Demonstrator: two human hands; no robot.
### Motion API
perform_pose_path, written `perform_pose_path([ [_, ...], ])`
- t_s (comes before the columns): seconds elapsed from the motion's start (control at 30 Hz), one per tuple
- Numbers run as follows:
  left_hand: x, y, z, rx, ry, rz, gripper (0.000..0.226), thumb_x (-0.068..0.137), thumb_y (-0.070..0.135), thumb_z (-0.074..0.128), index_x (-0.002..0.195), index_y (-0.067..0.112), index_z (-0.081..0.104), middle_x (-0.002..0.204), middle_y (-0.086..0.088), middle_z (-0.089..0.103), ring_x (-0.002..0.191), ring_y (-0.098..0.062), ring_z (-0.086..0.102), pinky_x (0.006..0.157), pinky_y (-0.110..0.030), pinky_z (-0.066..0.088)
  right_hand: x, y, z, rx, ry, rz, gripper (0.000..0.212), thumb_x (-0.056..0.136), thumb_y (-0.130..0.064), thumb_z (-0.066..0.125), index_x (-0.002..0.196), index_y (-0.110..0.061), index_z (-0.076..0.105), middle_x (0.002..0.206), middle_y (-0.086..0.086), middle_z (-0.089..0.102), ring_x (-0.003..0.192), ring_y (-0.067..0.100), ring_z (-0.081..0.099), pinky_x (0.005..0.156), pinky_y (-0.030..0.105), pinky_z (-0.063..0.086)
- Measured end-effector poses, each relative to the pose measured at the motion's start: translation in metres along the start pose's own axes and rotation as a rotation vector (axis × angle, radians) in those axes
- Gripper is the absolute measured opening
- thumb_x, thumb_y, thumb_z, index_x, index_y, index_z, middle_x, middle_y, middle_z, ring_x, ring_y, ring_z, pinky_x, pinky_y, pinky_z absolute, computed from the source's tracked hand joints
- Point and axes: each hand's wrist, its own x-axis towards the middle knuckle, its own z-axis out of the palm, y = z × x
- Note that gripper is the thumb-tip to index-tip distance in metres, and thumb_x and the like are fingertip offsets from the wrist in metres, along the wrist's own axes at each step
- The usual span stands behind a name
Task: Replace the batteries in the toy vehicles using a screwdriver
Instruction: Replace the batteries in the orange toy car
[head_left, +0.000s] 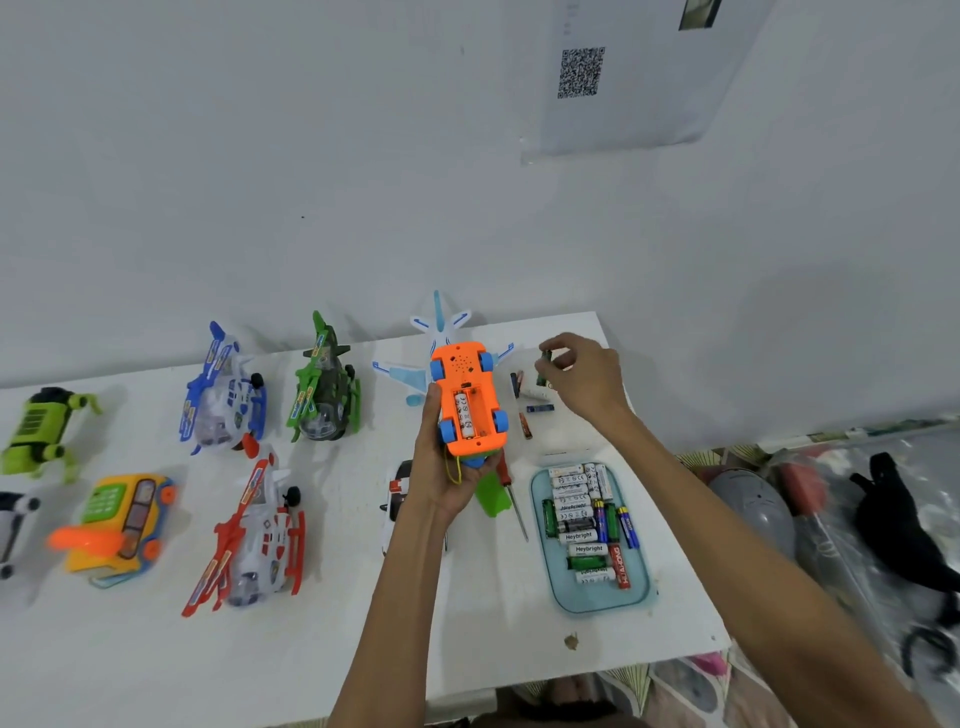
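The right hand pinches a dark battery above loose cells on the table, probably keeping spent ones apart from the tray. The left hand grips the orange car belly-up, exposing its open compartment; the screwdriver lies close by.

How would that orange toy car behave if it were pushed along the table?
Probably light: the left hand alone holds the orange toy car up. Set on its four blue wheels, it would likely roll easily. Its battery bay is open, so the battery inside might slip out.
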Motion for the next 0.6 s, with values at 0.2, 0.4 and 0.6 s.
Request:
perform_pose_path([
  [0.2,-0.001,0.0,0.006,0.096,0.009,-0.003,0.062,0.095,0.057,0.048,0.139,0.015,0.059,0.108,-0.009,0.071,0.081,-0.026,0.074,0.068,-0.037,0.062,-0.056,-0.05,-0.024,0.403,-0.078,-0.08,0.022,0.088,-0.029,0.077,0.108,-0.024,0.069,0.08,-0.005,0.077,0.072,0.01,0.073,0.076,0.026,0.059],
  [0.4,-0.005,-0.006,0.014,0.183,0.07,0.014,0.051,0.093,0.056,0.051,0.123,0.021,0.072,0.099,-0.007,0.075,0.081,-0.022,0.071,0.07,-0.037,0.06,-0.082,-0.052,-0.005,0.18,-0.011,-0.291,0.02,0.089,-0.026,0.078,0.106,-0.021,0.069,0.086,-0.01,0.072,0.077,0.009,0.067,0.071,0.025,0.057],
  [0.6,-0.007,-0.008,0.013,0.194,0.098,0.038,0.044,0.086,0.058,0.059,0.11,0.028,0.08,0.111,-0.008,0.074,0.097,-0.025,0.066,0.085,-0.041,0.054,-0.085,-0.042,0.004,0.018,0.032,-0.424,0.023,0.09,-0.029,0.075,0.112,-0.022,0.072,0.095,-0.01,0.065,0.079,0.011,0.058,0.078,0.039,0.056],
])
